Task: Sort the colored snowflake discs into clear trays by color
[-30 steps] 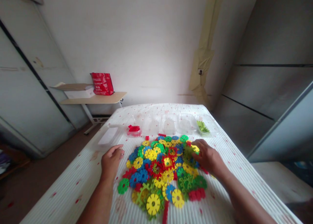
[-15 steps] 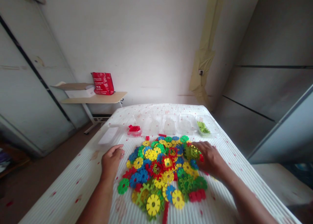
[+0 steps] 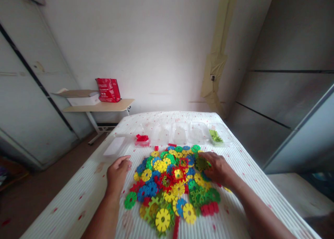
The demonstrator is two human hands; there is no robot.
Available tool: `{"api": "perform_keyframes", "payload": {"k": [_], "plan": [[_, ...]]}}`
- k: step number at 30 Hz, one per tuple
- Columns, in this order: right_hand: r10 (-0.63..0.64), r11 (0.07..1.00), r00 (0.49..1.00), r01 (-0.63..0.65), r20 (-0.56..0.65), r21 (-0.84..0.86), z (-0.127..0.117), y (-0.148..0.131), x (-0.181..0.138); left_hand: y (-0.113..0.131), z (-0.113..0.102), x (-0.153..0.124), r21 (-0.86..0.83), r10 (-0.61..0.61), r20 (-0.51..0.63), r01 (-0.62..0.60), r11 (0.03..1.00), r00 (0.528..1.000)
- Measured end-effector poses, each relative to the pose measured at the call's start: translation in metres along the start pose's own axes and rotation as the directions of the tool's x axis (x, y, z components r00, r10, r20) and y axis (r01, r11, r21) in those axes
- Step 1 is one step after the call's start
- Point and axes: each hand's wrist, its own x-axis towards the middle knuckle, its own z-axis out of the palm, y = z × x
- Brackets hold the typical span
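A pile of plastic building pieces (image 3: 167, 186) lies on the table, mixing round notched discs and toothed square pieces in yellow, blue, green and red. At the pile's right edge my right hand (image 3: 219, 167) has its fingers bent around a green toothed piece (image 3: 201, 163), which is partly hidden by them. My left hand (image 3: 118, 169) rests left of the pile, fingers curled in, and no piece shows in it. Near the front, a yellow disc (image 3: 162, 220) lies on top of green toothed pieces. A red strip (image 3: 176, 228) sticks out toward me.
Behind the pile stands a row of clear plastic compartments (image 3: 180, 132). The leftmost has red pieces (image 3: 142, 138), the rightmost light-green pieces (image 3: 215, 136). A clear box with a white sheet (image 3: 114, 146) lies at the left. A side table (image 3: 104, 106) bears a red bag (image 3: 107, 90).
My right fingers have lowered slightly over the green toothed piece, which now looks darker and sits further left. My left hand stays nearly still. The whole view has shifted a little.
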Motion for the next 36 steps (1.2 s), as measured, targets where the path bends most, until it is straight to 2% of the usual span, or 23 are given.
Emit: {"api": "perform_keyframes", "payload": {"k": [9, 15, 19, 21, 24, 26, 28, 32, 36], "plan": [[0.087, 0.993, 0.995, -0.083, 0.045, -0.089, -0.009, -0.008, 0.001, -0.004, -0.002, 0.001, 0.038, 0.013, 0.005, -0.013, 0.999, 1.0], [0.08, 0.989, 0.995, -0.072, 0.056, -0.125, -0.009, -0.012, 0.002, -0.008, -0.002, 0.004, 0.034, -0.012, 0.013, 0.012, 0.999, 1.0], [0.031, 0.987, 0.999, -0.032, -0.008, -0.16, -0.02, -0.008, 0.001, -0.014, -0.003, 0.009, 0.025, -0.021, 0.015, 0.021, 0.999, 1.0], [0.028, 0.984, 0.995, -0.044, -0.096, -0.174, -0.037, 0.003, 0.004, -0.016, -0.004, 0.01, 0.037, -0.008, 0.018, 0.008, 0.999, 1.0], [0.094, 0.961, 0.977, -0.14, -0.194, -0.238, -0.069, 0.032, 0.021, -0.017, -0.005, 0.01, 0.04, -0.01, 0.026, 0.009, 0.999, 1.0], [0.168, 0.925, 0.968, -0.22, -0.185, -0.309, -0.087, 0.055, 0.041, -0.016, -0.005, 0.009, 0.044, -0.018, 0.024, 0.017, 0.999, 1.0], [0.232, 0.891, 0.966, -0.257, -0.112, -0.374, -0.095, 0.077, 0.062, -0.014, -0.005, 0.008, 0.057, -0.014, 0.016, 0.013, 0.998, 1.0], [0.275, 0.877, 0.961, -0.238, 0.029, -0.418, -0.085, 0.109, 0.095, -0.013, -0.005, 0.009, 0.088, -0.008, 0.004, 0.008, 0.996, 1.0], [0.301, 0.875, 0.947, -0.227, 0.112, -0.427, -0.066, 0.126, 0.111, -0.012, -0.007, 0.008, 0.136, -0.027, -0.013, 0.029, 0.99, 1.0]]}}
